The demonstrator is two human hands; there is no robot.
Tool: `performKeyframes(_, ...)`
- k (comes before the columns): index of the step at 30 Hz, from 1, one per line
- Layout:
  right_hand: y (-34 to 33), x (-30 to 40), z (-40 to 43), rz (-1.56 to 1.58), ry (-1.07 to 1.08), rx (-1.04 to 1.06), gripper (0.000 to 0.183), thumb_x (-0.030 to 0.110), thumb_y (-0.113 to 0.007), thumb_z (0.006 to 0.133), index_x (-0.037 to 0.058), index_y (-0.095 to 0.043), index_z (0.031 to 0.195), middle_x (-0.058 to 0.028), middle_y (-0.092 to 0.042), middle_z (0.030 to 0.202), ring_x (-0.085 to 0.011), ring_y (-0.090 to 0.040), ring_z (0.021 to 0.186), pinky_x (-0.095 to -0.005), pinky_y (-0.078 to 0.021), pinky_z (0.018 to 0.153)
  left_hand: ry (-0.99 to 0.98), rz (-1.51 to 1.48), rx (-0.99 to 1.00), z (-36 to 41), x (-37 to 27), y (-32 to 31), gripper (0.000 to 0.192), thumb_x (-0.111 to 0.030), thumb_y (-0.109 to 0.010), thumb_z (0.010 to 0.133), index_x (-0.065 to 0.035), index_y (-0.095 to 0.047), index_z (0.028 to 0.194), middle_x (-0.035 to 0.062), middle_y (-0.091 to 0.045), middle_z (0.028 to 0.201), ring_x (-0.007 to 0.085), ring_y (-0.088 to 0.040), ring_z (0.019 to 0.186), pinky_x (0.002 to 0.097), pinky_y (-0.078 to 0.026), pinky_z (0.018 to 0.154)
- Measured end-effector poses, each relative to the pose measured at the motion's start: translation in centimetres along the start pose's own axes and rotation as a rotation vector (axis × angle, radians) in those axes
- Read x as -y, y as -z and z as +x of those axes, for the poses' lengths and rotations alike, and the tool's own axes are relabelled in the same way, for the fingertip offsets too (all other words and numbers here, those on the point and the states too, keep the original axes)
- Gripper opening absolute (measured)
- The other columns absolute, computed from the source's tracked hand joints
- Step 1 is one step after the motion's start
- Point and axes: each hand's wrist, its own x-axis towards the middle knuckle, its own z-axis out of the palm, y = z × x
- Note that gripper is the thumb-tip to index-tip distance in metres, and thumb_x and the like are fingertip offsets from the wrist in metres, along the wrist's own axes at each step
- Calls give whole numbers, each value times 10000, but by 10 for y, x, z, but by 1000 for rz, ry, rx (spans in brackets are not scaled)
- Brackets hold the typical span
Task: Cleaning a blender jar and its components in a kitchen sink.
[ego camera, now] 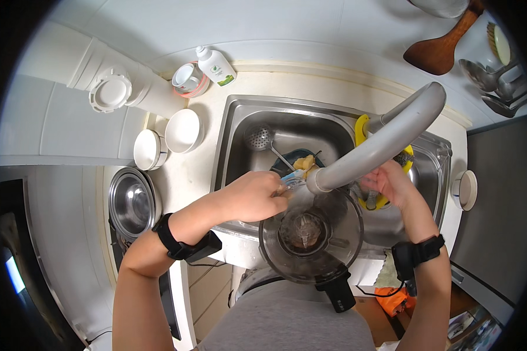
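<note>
My left hand (259,197) is closed at the rim of a clear appliance jug (270,250), around what looks like a small blue-and-white object (293,175), partly hidden by my fingers. The jug has a black handle (340,294) towards my body and stands upright at the sink's front edge. To the right of the thick grey faucet spout (377,145), my right hand (386,182) is open, palm showing, beside a yellow holder (361,129); its fingertips are partly hidden. A perforated skimmer (259,137) and a yellowish lump (305,162) lie in the left basin.
White bowls (184,130), stacked metal bowls (134,204) and a white pump-less bottle (216,68) stand left of and behind the steel sink (290,104). Another bowl (465,190) is on the far right. A wooden spatula (434,52) and metal ladles (483,74) hang at upper right.
</note>
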Motion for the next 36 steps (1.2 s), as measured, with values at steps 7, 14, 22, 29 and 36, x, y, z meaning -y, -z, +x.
performKeyframes(7,-34,-2,-36,-399,184,-49,441,296,-475,881,-14,-414,1188,-67,-515,1073,-152,-495,1012,-286,-407,850,-9,-60,-35,-9,2,-5,286,-230,-518,739,42,-604,755,247,-565,733,378,-557,718,408,-436,662)
performKeyframes(14,-47,-59,-178,-469,162,267,688,283,-518,864,12,-134,1366,-39,-499,1002,-128,-467,976,-282,-350,895,35,-25,-218,-36,3,-22,301,-254,-493,737,15,-627,733,221,-591,737,363,-572,767,413,-450,721)
performKeyframes(22,-102,-98,-218,-836,466,56,885,87,-659,747,5,-38,1372,-129,-369,1292,-149,-362,1137,-252,-252,962,-43,146,-223,-77,-8,-42,370,-336,-464,837,5,-596,781,209,-560,688,367,-555,687,408,-432,619)
performKeyframes(29,-105,-111,-233,-771,496,52,852,21,-651,739,8,-81,1373,-95,-296,1357,-109,-288,1184,-236,-218,975,-344,121,-492,-131,16,-9,405,-192,-533,836,-36,-454,1200,201,-567,724,339,-557,658,395,-424,603)
performKeyframes(36,-99,-112,-231,-668,509,123,866,52,-657,730,18,-82,1376,-109,-253,1381,-140,-245,1235,-262,-179,1007,-406,268,-566,-219,-26,7,352,-85,-573,791,-11,-532,1132,128,-542,623,215,-492,509,293,-396,508)
